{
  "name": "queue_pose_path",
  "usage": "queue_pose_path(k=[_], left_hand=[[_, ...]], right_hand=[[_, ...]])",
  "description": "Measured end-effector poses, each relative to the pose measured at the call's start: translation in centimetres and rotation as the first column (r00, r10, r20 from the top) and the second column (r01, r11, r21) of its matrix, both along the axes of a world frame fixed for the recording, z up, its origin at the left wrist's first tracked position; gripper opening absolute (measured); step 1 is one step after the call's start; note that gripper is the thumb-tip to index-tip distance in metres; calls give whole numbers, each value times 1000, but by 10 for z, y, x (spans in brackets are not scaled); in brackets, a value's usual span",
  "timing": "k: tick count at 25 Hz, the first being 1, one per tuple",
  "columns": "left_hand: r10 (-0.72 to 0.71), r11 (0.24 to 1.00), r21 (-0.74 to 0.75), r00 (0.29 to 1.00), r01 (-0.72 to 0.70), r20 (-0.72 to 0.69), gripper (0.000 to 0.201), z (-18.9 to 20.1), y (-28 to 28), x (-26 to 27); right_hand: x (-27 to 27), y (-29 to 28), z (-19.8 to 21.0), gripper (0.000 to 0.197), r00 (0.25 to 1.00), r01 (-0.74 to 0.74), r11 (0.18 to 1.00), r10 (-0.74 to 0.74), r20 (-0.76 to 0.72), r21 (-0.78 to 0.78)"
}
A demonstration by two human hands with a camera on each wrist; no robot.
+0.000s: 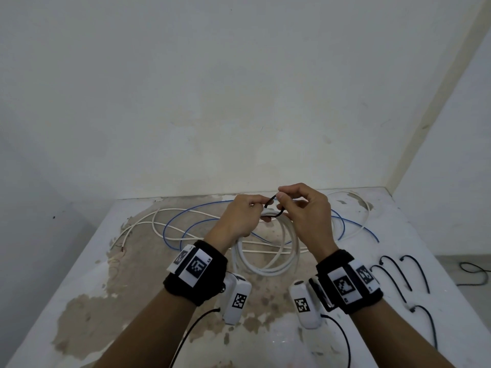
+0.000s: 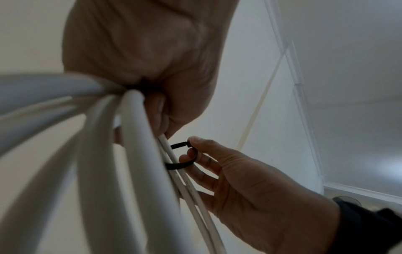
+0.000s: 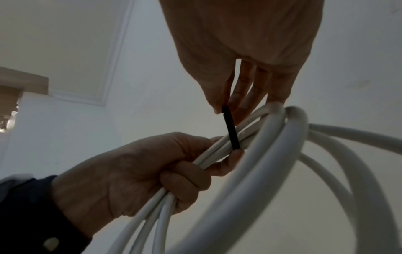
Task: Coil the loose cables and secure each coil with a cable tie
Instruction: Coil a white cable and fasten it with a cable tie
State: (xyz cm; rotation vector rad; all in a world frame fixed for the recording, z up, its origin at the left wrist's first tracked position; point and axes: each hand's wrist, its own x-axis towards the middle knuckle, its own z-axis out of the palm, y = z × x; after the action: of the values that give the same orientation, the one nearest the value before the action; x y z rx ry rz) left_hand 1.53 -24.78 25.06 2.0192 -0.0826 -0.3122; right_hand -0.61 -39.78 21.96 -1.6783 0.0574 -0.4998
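A white cable coil (image 1: 261,270) hangs just above the table in the head view. My left hand (image 1: 248,211) grips the gathered strands at the top of the coil (image 3: 208,151). A black cable tie (image 1: 270,201) loops around those strands. My right hand (image 1: 287,200) pinches the tie between thumb and fingertips, right beside the left hand. In the left wrist view the tie (image 2: 179,165) curves round the thin strands under my right hand (image 2: 217,171). In the right wrist view the tie (image 3: 231,130) runs straight from my right fingertips down to the bundle held by my left hand (image 3: 141,171).
A loose blue cable (image 1: 191,210) and a thin white cable (image 1: 132,228) sprawl over the worn white table (image 1: 79,288) behind the coil. Several spare black ties (image 1: 422,274) lie at the right. A wall stands close behind the table.
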Motion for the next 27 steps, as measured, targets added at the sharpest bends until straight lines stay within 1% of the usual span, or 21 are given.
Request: queue_pose_path(k=[4, 8, 10, 13, 14, 17, 19, 20, 22, 24, 27], left_hand=[[33, 999, -1, 995, -33, 93, 39, -2, -3, -1], [17, 1000, 6, 985, -18, 170, 39, 1, -2, -5], [9, 1000, 19, 979, -13, 203, 39, 0, -1, -5], [-6, 1000, 24, 970, 0, 243, 39, -5, 0, -2], [-2, 1000, 21, 970, -3, 245, 39, -6, -1, -2], [-4, 1000, -6, 965, 6, 264, 38, -5, -4, -4], [-30, 1000, 12, 955, 27, 296, 37, -3, -10, -9], [-22, 1000, 5, 954, 21, 298, 36, -1, -14, -11], [31, 998, -52, 966, -18, 255, 36, 4, -21, -16], [49, 996, -87, 974, -31, 220, 36, 6, -27, -19], [44, 996, -83, 977, -27, 210, 36, 8, -38, -24]], right_hand=[[-1, 1, 4, 6, 1000, -23, 998, 24, 12, -57], [2, -3, 4, 6, 999, -49, 998, 49, -10, -34], [3, -4, 4, 5, 998, -61, 998, 61, -28, 16], [1, -6, 4, 2, 996, -72, 988, 78, -35, 139], [-1, -7, 5, 2, 995, -88, 985, 94, -38, 147], [-6, -9, 7, 5, 988, -147, 988, 149, -39, 38], [-9, -10, 4, 7, 988, -151, 988, 152, -18, 10], [-11, -11, 3, 7, 992, -129, 991, 129, -2, 28], [-14, -16, 0, 8, 998, -64, 993, 62, 18, 97], [-19, -24, 1, 9, 999, -41, 988, 37, 31, 150], [-26, -34, 3, 9, 998, -19, 987, 11, 56, 160]])
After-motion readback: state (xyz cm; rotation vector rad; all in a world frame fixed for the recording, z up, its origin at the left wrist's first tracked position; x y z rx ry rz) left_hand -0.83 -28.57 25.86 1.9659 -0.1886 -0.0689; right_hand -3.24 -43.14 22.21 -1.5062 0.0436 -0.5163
